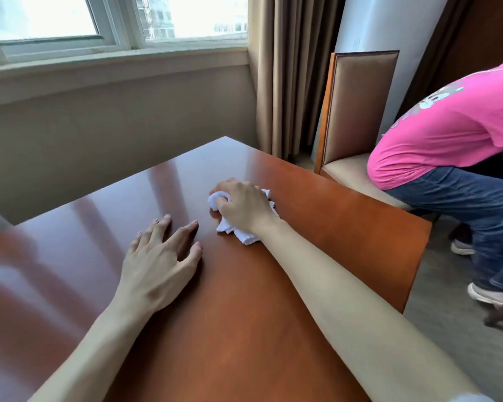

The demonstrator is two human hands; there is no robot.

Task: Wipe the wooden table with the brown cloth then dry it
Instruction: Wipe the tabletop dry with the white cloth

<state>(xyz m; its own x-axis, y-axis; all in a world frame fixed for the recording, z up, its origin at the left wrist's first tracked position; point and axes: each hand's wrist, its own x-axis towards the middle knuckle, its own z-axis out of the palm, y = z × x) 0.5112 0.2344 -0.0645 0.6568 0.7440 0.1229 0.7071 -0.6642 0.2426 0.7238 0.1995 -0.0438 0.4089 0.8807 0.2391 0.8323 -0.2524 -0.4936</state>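
1. We cannot see most of the white cloth (246, 236): the right hand (243, 206) covers its middle, so only crumpled ends show.
2. The right hand's fingertips are tucked into the cloth and hidden.
3. The left hand's (157, 256) palm faces down against the table (317, 198), out of our sight.
4. The table's near and left parts run off the frame.
5. The person in the pink shirt (447, 134) is cut off at the right edge; head and arms are unseen.
6. That person hides much of the chair (360, 111) seat.
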